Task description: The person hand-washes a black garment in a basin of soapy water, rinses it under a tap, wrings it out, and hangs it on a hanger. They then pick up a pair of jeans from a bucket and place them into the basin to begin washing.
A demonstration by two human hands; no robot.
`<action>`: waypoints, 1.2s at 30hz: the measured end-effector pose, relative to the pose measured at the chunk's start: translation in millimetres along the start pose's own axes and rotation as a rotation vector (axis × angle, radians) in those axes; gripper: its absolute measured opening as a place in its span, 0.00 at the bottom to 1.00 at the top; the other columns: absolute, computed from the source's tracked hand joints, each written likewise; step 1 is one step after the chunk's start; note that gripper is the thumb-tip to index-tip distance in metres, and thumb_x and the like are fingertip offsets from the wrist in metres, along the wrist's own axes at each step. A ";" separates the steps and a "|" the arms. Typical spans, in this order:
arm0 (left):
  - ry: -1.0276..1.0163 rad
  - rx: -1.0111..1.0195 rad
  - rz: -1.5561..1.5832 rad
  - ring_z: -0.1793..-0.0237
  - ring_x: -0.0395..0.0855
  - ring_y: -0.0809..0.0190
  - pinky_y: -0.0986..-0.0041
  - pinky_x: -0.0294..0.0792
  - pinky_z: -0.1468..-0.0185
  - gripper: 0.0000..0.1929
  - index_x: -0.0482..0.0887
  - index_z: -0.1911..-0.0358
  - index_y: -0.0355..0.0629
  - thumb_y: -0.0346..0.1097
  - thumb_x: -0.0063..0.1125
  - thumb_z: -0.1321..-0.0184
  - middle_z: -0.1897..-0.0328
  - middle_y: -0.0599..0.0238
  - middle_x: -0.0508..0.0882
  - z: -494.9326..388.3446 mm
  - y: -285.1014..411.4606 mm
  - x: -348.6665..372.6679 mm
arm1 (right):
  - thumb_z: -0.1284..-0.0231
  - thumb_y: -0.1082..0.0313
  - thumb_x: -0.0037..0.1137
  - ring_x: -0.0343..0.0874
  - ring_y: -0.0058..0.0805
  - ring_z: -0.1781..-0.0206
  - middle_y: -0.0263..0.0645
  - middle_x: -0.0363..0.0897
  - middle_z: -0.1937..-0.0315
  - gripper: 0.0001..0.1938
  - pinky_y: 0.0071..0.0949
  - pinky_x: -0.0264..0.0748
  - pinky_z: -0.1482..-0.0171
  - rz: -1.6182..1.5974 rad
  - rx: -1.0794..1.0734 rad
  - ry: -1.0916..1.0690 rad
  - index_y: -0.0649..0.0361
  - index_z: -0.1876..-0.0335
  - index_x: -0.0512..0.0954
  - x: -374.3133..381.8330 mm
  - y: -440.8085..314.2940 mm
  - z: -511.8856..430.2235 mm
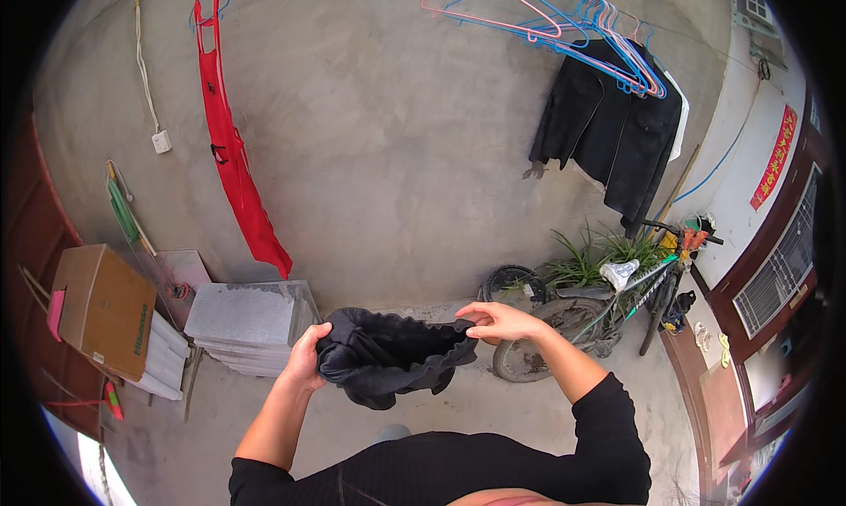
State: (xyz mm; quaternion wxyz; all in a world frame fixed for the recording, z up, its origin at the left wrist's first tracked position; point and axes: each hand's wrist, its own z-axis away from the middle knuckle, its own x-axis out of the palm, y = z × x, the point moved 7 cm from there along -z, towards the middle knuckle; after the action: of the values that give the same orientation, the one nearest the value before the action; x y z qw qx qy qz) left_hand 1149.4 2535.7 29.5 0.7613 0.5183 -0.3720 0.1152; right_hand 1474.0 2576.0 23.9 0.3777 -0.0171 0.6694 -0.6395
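Observation:
A black garment with a gathered elastic waistband (403,364) is stretched between my hands in front of my body. My left hand (306,357) grips its left end, thumb on top. The fingers of my right hand (500,322) pinch the waistband's right edge. The opening faces up towards me, and the lower part of the cloth hangs bunched below. Which kind of garment it is cannot be fully made out.
Pink and blue hangers (608,50) hang at upper right beside a black jacket (611,123). A red apron-like cloth (231,143) hangs left. Stacked grey slabs (244,314) and a cardboard box (109,308) stand left; a bicycle (621,291) and plants (575,261) are right.

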 end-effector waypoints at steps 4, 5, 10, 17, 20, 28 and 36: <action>-0.155 0.240 -0.125 0.53 0.83 0.59 0.67 0.76 0.46 0.18 0.75 0.47 0.30 0.35 0.49 0.37 0.52 0.56 0.83 -52.7 20.9 28.6 | 0.37 0.64 0.59 0.81 0.27 0.50 0.42 0.82 0.51 0.19 0.29 0.76 0.44 0.059 -0.114 0.360 0.61 0.42 0.75 -138.3 -48.5 -29.7; -0.135 0.227 -0.112 0.54 0.82 0.62 0.70 0.75 0.47 0.17 0.75 0.48 0.31 0.31 0.53 0.39 0.54 0.59 0.82 -62.8 19.6 39.6 | 0.36 0.66 0.57 0.82 0.24 0.51 0.40 0.84 0.55 0.15 0.27 0.77 0.46 0.142 -0.214 0.557 0.62 0.46 0.77 -187.5 -69.4 -27.9; -0.232 0.144 -0.221 0.52 0.82 0.63 0.70 0.74 0.46 0.18 0.75 0.47 0.31 0.29 0.57 0.40 0.52 0.60 0.82 -103.5 12.7 36.3 | 0.41 0.70 0.55 0.76 0.37 0.52 0.35 0.79 0.59 0.10 0.34 0.74 0.49 1.222 -0.625 1.472 0.54 0.55 0.81 -358.2 -231.1 -1.2; -0.163 0.180 -0.322 0.47 0.80 0.63 0.69 0.70 0.40 0.21 0.74 0.42 0.31 0.30 0.59 0.39 0.48 0.62 0.82 -122.5 24.5 36.2 | 0.35 0.56 0.47 0.79 0.47 0.47 0.44 0.83 0.54 0.15 0.43 0.74 0.47 1.189 -0.086 1.406 0.51 0.50 0.81 -555.8 -284.9 -62.6; -0.092 0.267 -0.330 0.46 0.79 0.64 0.70 0.69 0.40 0.23 0.74 0.41 0.31 0.30 0.62 0.40 0.48 0.62 0.82 -122.9 36.0 33.0 | 0.33 0.52 0.42 0.80 0.50 0.48 0.48 0.84 0.55 0.17 0.45 0.73 0.47 1.125 -0.064 1.371 0.51 0.57 0.83 -574.2 -287.7 -91.6; 0.074 0.580 -0.345 0.49 0.79 0.65 0.72 0.71 0.42 0.28 0.73 0.40 0.32 0.30 0.67 0.45 0.49 0.64 0.81 -125.8 82.1 67.4 | 0.27 0.60 0.44 0.72 0.17 0.73 0.29 0.73 0.75 0.13 0.21 0.66 0.70 0.564 -0.556 1.267 0.60 0.57 0.77 -631.6 -185.9 -34.6; 0.170 0.529 -0.415 0.56 0.82 0.66 0.72 0.75 0.48 0.20 0.77 0.48 0.31 0.28 0.63 0.45 0.55 0.62 0.83 -158.0 91.6 92.0 | 0.29 0.61 0.52 0.55 0.07 0.78 0.22 0.67 0.73 0.16 0.12 0.49 0.76 -0.332 -0.174 0.965 0.59 0.43 0.73 -403.4 128.5 -78.5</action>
State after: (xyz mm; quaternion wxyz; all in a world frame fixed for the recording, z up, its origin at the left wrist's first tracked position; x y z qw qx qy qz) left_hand 1232.7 2694.6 127.7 0.6361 0.7509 -0.1512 0.0931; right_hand 1779.8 2869.6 99.3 -0.0837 0.1423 0.8065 -0.5678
